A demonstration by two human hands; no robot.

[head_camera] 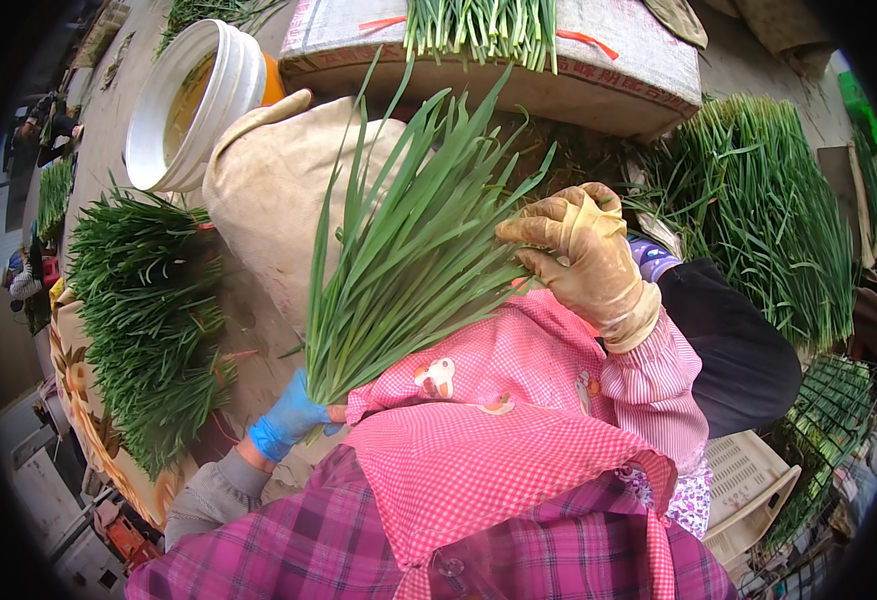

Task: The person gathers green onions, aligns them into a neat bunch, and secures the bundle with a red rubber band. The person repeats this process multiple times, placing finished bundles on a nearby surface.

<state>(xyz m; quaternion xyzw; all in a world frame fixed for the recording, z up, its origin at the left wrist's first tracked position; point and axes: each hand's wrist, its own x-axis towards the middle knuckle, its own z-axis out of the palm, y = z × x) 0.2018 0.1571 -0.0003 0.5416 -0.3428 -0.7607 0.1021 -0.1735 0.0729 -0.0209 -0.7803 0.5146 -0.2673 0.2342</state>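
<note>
My left hand (288, 420), in a blue glove, is closed around the stem end of a loose bunch of garlic chives (408, 247). The long flat leaves fan up and right, over my lap and a beige cloth-like sack (281, 180). At the leaf tips on the right is my right hand (584, 255), in a yellowish, stained rubber glove. Its fingers are bent, with a gap between thumb and forefinger, and nothing plainly gripped. A pink checked apron (498, 442) covers my lap below the bunch.
Tied chive bundles (153, 322) are stacked at left, below a white bucket (175, 112) of murky liquid. Ahead, cut stems (483, 30) rest on a printed box (596, 90). More chives (768, 217) stand at right, above a beige plastic crate (746, 480).
</note>
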